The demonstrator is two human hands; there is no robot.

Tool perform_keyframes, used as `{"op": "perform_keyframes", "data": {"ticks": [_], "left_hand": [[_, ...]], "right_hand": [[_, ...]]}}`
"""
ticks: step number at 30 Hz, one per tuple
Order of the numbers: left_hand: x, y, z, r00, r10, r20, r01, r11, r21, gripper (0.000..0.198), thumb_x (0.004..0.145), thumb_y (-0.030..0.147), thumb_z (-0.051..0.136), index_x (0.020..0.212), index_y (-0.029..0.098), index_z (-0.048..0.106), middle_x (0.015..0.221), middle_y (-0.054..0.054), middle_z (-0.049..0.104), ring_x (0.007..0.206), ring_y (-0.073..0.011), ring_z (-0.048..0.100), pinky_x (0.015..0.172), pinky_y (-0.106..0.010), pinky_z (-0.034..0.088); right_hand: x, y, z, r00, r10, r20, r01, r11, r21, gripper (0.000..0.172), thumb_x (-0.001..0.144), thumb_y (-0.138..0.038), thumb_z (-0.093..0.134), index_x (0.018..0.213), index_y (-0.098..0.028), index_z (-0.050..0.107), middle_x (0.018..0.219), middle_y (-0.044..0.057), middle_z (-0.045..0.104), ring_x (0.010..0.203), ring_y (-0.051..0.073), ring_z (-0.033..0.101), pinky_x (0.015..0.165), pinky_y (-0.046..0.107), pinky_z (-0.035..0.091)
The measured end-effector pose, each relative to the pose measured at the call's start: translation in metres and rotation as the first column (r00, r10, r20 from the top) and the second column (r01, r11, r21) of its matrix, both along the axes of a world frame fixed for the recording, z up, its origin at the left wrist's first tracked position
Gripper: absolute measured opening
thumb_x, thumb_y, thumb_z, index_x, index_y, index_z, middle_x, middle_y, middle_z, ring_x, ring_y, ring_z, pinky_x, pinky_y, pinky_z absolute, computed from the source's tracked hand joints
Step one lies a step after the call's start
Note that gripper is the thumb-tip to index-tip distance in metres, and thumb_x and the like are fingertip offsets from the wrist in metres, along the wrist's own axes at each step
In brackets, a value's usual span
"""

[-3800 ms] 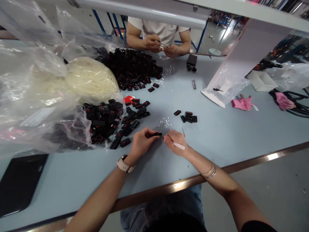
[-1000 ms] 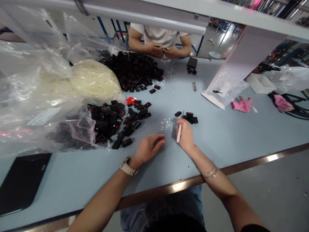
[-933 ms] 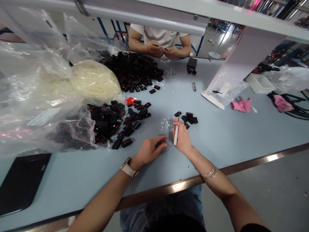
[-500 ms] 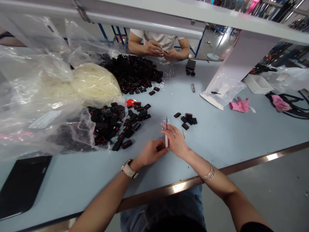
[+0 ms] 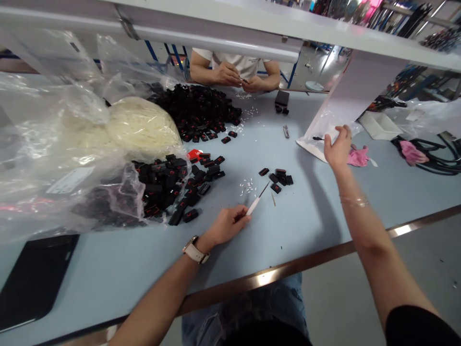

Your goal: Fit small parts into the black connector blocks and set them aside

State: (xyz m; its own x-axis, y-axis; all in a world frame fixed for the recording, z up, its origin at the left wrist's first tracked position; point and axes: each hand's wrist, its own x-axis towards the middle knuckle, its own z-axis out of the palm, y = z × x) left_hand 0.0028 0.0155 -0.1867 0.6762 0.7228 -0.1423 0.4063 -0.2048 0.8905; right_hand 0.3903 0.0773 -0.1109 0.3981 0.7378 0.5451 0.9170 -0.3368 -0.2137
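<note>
My left hand is closed on the white handle of a thin-bladed tool, low over the table; the dark blade points up and right. Small white pieces are scattered beyond it. My right hand is raised at the right, fingers apart and holding nothing, in front of a clear plastic bag and beside a pink glove. Several black parts with red marks sit between my hands. A thin brown stick lies just below them.
Large piles of black parts and a clear bag of cream pieces fill the left. A black tray-like object lies front left. Across the table, a person's hands hold something small. A white shelf post stands right.
My right hand has left the white-handled tool and moved up and right to the clear bag, its fingers spread. The tool, still in my left hand, now tilts to the right.
</note>
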Motion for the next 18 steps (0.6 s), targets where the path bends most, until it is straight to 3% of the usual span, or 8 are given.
{"op": "perform_keyframes", "data": {"ticks": [3,5,8,12,15,18], "left_hand": [[-0.001,0.002,-0.001,1.000,-0.006,-0.013,0.006,1.000,0.012,0.024,0.083,0.041,0.049,0.076,0.019,0.055,0.058,0.004,0.056,0.053,-0.0108,0.048,0.054,-0.023,0.035],[-0.003,0.003,-0.001,1.000,-0.013,-0.009,0.013,1.000,0.020,0.024,0.083,0.041,0.049,0.077,0.019,0.056,0.059,0.004,0.057,0.054,-0.0108,0.047,0.054,-0.023,0.034],[-0.004,0.004,-0.002,1.000,-0.029,-0.003,0.029,1.000,0.009,0.025,0.084,0.042,0.048,0.077,0.019,0.055,0.060,0.004,0.058,0.054,-0.0107,0.045,0.053,-0.023,0.033],[-0.005,0.006,-0.004,0.999,-0.043,-0.006,0.043,0.999,0.004,0.026,0.084,0.044,0.049,0.077,0.019,0.054,0.060,0.003,0.058,0.054,-0.0108,0.045,0.052,-0.023,0.033],[-0.005,0.006,-0.003,0.999,-0.045,-0.010,0.045,0.999,0.014,0.026,0.084,0.043,0.049,0.077,0.019,0.055,0.061,0.004,0.059,0.054,-0.0106,0.045,0.053,-0.023,0.034],[-0.005,0.005,-0.002,0.999,-0.048,-0.013,0.048,0.999,0.016,0.025,0.084,0.041,0.049,0.076,0.018,0.055,0.060,0.004,0.058,0.054,-0.0104,0.044,0.053,-0.023,0.033]], "right_hand": [[0.034,0.020,0.020,0.991,-0.095,0.098,0.107,0.987,-0.118,0.062,0.089,-0.042,0.043,0.137,-0.006,0.030,0.143,0.027,0.032,0.135,0.037,0.026,0.103,0.056,0.028],[0.046,0.028,0.027,0.979,-0.138,0.149,0.169,0.961,-0.218,0.066,0.087,-0.045,0.047,0.137,-0.004,0.031,0.136,0.028,0.042,0.131,0.039,0.032,0.100,0.060,0.028],[0.053,0.037,0.034,0.967,-0.114,0.226,0.199,0.896,-0.397,0.053,0.084,-0.039,0.051,0.126,-0.007,0.049,0.117,0.024,0.058,0.118,0.038,0.045,0.097,0.059,0.029],[0.035,0.041,0.048,0.956,0.011,0.292,0.170,0.791,-0.587,0.030,0.081,-0.027,0.053,0.104,-0.013,0.066,0.106,0.018,0.065,0.106,0.032,0.055,0.090,0.049,0.039],[0.013,0.034,0.063,0.982,0.062,0.177,0.087,0.687,-0.721,0.027,0.075,-0.027,0.062,0.098,-0.015,0.070,0.104,0.015,0.066,0.098,0.029,0.059,0.082,0.039,0.044],[-0.001,0.023,0.068,0.976,0.079,-0.202,-0.213,0.532,-0.820,0.028,0.078,-0.037,0.064,0.091,-0.013,0.071,0.096,0.012,0.069,0.086,0.022,0.061,0.077,0.032,0.046]]}}
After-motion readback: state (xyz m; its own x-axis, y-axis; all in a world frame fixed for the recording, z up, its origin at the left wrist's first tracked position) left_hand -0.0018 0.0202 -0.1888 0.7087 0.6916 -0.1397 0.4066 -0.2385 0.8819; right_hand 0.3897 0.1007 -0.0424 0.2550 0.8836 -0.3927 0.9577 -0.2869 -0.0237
